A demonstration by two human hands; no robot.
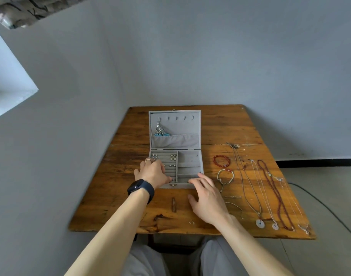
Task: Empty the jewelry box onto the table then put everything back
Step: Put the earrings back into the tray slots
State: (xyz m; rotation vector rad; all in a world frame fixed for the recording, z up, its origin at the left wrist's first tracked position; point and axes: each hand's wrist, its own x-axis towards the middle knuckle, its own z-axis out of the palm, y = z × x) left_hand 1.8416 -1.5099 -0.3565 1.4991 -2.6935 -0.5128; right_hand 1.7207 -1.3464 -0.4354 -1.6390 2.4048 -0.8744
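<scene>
A grey velvet jewelry box [189, 156] stands open at the middle of the wooden table [128, 136], its lid upright. A silver pendant with blue tassels [159, 130] hangs in the lid. Several small earrings and rings [173, 156] sit in the left ring rolls. My left hand [153, 173], with a dark watch on the wrist, reaches over the ring rolls, fingers curled down into them; what they touch is hidden. My right hand [205, 193] rests with spread fingers on the box's front right corner.
To the right of the box lie a red bead bracelet [221, 160], a cord bracelet [226, 177] and several long necklaces [270, 194] with pendants. A small brown stick [173, 204] and tiny earrings [191, 222] lie near the front edge. Walls close behind and to the left.
</scene>
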